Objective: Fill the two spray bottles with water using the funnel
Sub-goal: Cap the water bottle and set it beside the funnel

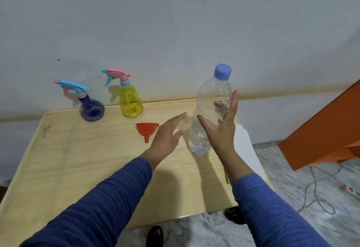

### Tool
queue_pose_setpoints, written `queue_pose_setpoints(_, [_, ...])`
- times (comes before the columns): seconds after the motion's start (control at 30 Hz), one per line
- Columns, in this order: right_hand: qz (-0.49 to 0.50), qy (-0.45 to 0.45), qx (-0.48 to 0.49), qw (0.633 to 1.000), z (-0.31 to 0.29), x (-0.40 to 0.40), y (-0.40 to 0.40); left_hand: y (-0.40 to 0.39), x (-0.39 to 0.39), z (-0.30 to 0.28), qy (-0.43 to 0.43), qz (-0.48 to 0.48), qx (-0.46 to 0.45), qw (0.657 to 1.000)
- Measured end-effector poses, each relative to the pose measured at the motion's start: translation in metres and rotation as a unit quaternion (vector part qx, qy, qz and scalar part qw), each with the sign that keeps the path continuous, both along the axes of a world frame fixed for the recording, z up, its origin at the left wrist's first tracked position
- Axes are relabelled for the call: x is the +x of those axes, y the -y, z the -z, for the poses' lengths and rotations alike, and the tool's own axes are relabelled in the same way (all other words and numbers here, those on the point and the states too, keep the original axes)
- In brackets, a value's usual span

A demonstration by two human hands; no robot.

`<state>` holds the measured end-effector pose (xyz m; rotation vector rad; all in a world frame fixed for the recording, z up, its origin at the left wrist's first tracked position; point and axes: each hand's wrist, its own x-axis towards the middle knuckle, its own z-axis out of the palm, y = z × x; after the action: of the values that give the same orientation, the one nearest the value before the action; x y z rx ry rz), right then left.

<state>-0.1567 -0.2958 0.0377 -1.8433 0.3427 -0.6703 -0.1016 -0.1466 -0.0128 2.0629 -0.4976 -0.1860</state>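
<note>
A pale, lightly scuffed wall (175, 22) fills the upper view; a light wood-grain worktop (78, 159) stands against it; the floor (292, 198) is grey-white marble; an orange cabinet (327, 129) sits right, near a grey cable (311, 186) and power strip (351, 190).

Home room: marble floor (204, 231), power strip (351, 190)

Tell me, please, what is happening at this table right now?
A person in blue sleeves is reaching for a clear water bottle standing capped on the wooden table. The right hand is open against its side, and the left hand is open just beside it. The red funnel lies on the table, unused. The blue spray bottle and the yellow spray bottle stand near the wall with their spray heads on.
</note>
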Motion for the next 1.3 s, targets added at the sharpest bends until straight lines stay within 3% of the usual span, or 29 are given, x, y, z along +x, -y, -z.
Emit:
queue_pose_setpoints(0.07, [-0.001, -0.002, -0.006, 1.0, 0.0, 0.006, -0.001, -0.022, 0.015, 0.013, 0.044, -0.014, 0.114, 0.992])
queue_pose_setpoints(0.17, [-0.003, -0.008, -0.009, 1.0, -0.003, 0.015, -0.003, -0.052, 0.035, 0.026, 0.104, -0.012, 0.332, 0.938])
queue_pose_setpoints(0.23, [-0.003, -0.015, -0.014, 1.0, -0.006, 0.02, -0.005, -0.064, 0.043, 0.028, 0.101, 0.0, 0.383, 0.918])
queue_pose_setpoints(0.3, [0.001, -0.023, -0.022, 0.999, -0.008, 0.026, -0.007, -0.071, 0.052, 0.032, 0.101, 0.013, 0.367, 0.925])
queue_pose_setpoints(0.47, [0.003, -0.032, -0.031, 0.999, -0.012, 0.045, -0.012, -0.072, 0.067, 0.034, 0.045, 0.023, 0.203, 0.978])
queue_pose_setpoints(0.6, [-0.004, -0.029, -0.031, 0.999, -0.015, 0.063, -0.01, -0.054, 0.077, 0.033, -0.037, -0.055, 0.085, 0.994])
queue_pose_setpoints(0.73, [-0.018, -0.026, -0.032, 0.999, -0.016, 0.086, 0.0, -0.029, 0.089, 0.04, -0.105, -0.154, -0.04, 0.982])
queue_pose_setpoints(0.93, [-0.075, -0.012, -0.03, 0.997, -0.013, 0.138, 0.021, 0.003, 0.108, 0.055, -0.158, -0.239, -0.126, 0.95])
queue_pose_setpoints(1.03, [-0.094, -0.013, -0.04, 0.995, -0.009, 0.164, 0.031, 0.014, 0.113, 0.056, -0.145, -0.25, -0.109, 0.951])
queue_pose_setpoints(1.13, [-0.107, -0.008, -0.033, 0.994, -0.006, 0.182, 0.038, 0.021, 0.122, 0.061, -0.105, -0.299, -0.034, 0.948])
queue_pose_setpoints(1.2, [-0.12, -0.001, -0.028, 0.992, -0.004, 0.19, 0.041, 0.023, 0.126, 0.065, -0.099, -0.341, 0.018, 0.935])
queue_pose_setpoints(1.3, [-0.137, 0.007, -0.018, 0.99, 0.0, 0.197, 0.043, 0.028, 0.129, 0.066, -0.111, -0.392, 0.026, 0.913])
